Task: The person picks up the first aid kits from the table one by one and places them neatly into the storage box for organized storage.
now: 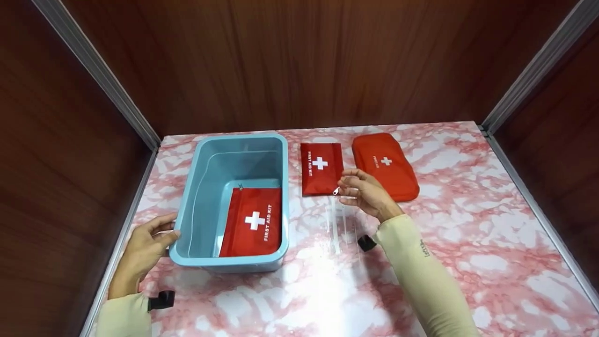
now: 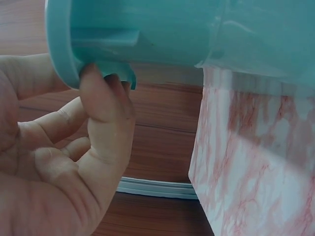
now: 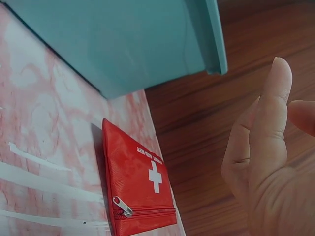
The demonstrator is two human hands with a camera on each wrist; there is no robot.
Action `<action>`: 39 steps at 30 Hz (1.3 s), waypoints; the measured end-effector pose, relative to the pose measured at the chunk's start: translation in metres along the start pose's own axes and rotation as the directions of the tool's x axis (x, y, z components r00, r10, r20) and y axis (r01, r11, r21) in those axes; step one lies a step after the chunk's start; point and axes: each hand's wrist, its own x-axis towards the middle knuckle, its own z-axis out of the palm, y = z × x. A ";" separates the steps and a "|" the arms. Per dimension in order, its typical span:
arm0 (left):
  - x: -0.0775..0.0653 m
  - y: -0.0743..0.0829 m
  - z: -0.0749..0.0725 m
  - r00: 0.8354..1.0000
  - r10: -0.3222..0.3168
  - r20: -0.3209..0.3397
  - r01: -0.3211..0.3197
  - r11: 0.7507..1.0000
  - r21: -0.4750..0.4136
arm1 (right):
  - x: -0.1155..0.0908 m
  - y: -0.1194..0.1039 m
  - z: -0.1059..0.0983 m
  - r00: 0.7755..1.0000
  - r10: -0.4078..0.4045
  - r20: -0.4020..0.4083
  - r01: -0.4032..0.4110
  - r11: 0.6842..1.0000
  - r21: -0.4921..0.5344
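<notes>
My left hand (image 1: 145, 243) grips the left rim of a light blue plastic tub (image 1: 284, 196), its thumb and fingers bent around the edge in the left wrist view. A red first aid pouch (image 1: 243, 229) with a white cross lies in the tub, towards its near right corner. My right hand (image 1: 367, 192), fingers slightly bent and holding nothing, hovers between two more red pouches. The flat zippered pouch (image 3: 130, 172) lies on the table just left of its fingertips. Behind the hand is a larger, rounded red pouch (image 1: 398, 175), partly covered by it.
The table (image 1: 468, 224) has a pink and white marbled top. Dark wood panels (image 1: 299, 65) close it in at the back and both sides, with metal strips at the corners. Window-like light reflections cross the tabletop below the right hand.
</notes>
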 end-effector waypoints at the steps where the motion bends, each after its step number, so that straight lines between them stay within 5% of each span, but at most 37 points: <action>1: 0.000 0.000 0.000 1.000 -0.001 0.000 0.001 1.000 0.000 | 0.001 0.000 0.000 1.000 0.001 0.000 -0.001 1.000 0.000; 39: 0.000 0.000 0.001 1.000 -0.005 -0.018 0.006 1.000 0.014 | 0.041 0.016 -0.012 0.995 0.028 -0.096 -0.038 0.994 -0.099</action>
